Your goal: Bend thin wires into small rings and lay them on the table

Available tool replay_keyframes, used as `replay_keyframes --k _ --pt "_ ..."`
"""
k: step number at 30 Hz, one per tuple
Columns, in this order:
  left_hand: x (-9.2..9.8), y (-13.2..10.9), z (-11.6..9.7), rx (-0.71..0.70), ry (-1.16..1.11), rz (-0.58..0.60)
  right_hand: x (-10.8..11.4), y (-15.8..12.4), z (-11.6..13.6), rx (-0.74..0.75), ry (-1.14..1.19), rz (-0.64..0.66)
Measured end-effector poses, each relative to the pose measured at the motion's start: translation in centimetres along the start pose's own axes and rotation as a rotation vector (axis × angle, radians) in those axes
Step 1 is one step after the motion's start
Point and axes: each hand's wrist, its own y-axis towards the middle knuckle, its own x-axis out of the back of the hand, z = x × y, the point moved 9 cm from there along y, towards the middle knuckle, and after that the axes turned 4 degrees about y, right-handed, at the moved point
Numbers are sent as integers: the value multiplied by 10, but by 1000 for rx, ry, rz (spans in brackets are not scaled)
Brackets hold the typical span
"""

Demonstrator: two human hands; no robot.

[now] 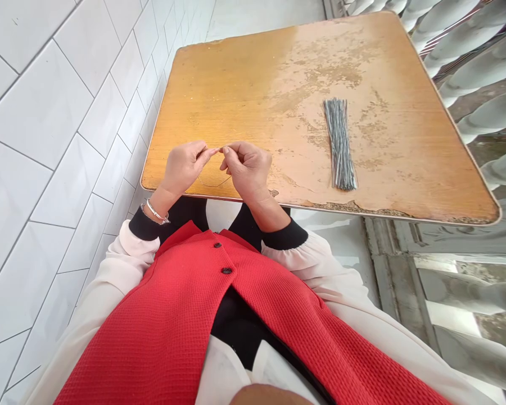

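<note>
My left hand (183, 167) and my right hand (247, 170) meet above the near edge of a worn wooden table top (244, 79). Their fingertips pinch a thin wire (214, 183) between them, and it curves down in a faint loop over the table. The wire's exact material is hard to tell at this size. A bundle of thin grey metal rods (339, 144) lies on the table to the right of my hands, out of their reach of touch.
A white tiled wall (67, 169) runs along the table's left side. Ribbed glass louvres (480, 73) stand beyond its right side. A silver bangle (156, 212) circles my left wrist, and my red waistcoat (223, 315) fills the lower view.
</note>
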Motion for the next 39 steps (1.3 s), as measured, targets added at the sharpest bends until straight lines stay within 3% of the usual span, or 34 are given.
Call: replay_keyframes --k 6,15,20,24,31,39 --pt "-1 4 0 -60 53 -71 -2 -3 -4 27 36 -31" --pt "-16 6 11 67 -95 108 2 -3 -16 60 53 -117" --pt "-13 5 8 3 -32 52 0 -5 -15 71 -6 -110" --pt "-10 8 11 20 -8 41 -2 -3 -20 44 43 -82" --pt "-13 9 3 -9 -83 200 -5 8 -12 91 30 74" --pt "-1 1 16 189 -249 109 2 10 -18 15 90 -20"
